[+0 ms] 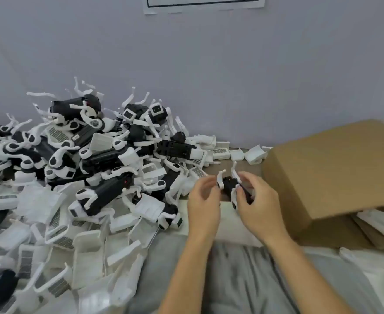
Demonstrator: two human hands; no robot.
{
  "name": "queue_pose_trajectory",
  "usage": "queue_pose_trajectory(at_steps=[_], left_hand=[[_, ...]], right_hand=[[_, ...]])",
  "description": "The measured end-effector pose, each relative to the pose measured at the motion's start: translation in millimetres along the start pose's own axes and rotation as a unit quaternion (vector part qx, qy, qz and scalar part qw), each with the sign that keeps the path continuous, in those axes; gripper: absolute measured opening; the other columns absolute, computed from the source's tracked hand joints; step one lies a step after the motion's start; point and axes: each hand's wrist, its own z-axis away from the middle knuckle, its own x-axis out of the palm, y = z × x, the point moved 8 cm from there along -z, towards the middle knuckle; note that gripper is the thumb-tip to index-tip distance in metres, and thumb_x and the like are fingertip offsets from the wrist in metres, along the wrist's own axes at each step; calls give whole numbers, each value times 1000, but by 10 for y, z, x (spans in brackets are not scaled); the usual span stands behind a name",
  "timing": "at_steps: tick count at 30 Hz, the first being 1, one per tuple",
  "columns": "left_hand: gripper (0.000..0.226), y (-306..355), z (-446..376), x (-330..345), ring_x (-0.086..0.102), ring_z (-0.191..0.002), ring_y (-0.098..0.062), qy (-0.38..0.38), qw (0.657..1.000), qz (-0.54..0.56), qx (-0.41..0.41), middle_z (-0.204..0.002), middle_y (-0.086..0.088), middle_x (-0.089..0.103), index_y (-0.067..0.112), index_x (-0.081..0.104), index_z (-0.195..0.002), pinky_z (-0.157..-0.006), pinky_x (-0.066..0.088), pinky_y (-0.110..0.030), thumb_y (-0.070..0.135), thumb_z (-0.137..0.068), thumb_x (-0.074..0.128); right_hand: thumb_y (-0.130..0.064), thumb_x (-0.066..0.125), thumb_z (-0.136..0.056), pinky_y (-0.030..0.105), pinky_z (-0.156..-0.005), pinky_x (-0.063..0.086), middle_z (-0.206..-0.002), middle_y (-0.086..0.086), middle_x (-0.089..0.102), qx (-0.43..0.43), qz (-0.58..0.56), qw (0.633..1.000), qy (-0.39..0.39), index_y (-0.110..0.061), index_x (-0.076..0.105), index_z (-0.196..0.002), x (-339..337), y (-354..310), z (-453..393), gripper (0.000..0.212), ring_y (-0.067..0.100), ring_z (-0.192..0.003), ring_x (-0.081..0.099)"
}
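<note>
Two bare hands meet at about four o'clock from the middle of the view, around a small black plastic device with curved white prongs (229, 185). The right hand (260, 200) comes in from five o'clock, and its fingers and thumb are curled round the device's black body, clamped on it. The left hand (203, 197) sits on the device's nine o'clock side with its fingers loosely bent. Its fingertips are at one upright white prong (220, 179), but motion blur hides whether they pinch it or only touch it. A large heap of similar black-and-white devices and loose white plastic brackets (91, 168) spreads from seven to ten o'clock, its near edge just beside the left hand. At three to four o'clock, just beside the right hand, a brown cardboard box (334, 168) lies tipped, with white parts (377, 223) showing under its lower edge. A short row of white brackets (238, 154) lies at the foot of the wall, at twelve o'clock from the device. Crumpled grey cloth (232, 279) fills six o'clock beneath both forearms. A pale lilac-grey wall (209, 75) rises behind everything, and a white paper sheet with a dark border line (204, 3) hangs at twelve o'clock, cut off by the frame.
</note>
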Motion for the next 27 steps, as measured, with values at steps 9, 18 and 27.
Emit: queue_pose_trajectory(at_steps=[9,18,27], left_hand=[[27,-190,-245,-90,68,-93,-10,26,1000,-4,-14,-90,15,74,24,70,-95,-79,58,-35,3,-95,53],[47,156,-59,222,51,-107,-3,-99,932,-247,247,-109,33,59,33,64,-112,-90,40,-13,-5,-84,57],[28,203,-2,343,43,-99,-8,-69,868,-377,315,-99,20,64,33,67,-104,-83,25,-25,39,-80,78]], right_hand=[[-17,79,-83,35,-90,46,-99,-7,72,28,64,997,13,-14,73,-97,120,356,-44,16,18,-99,62],[-10,63,-94,10,-64,43,-77,-18,67,43,-59,992,106,-25,66,-79,-135,254,-61,22,3,-72,63],[-19,61,-98,18,-66,54,-80,-4,75,6,-217,976,-6,-21,76,-91,-471,-352,-294,16,5,-76,70]])
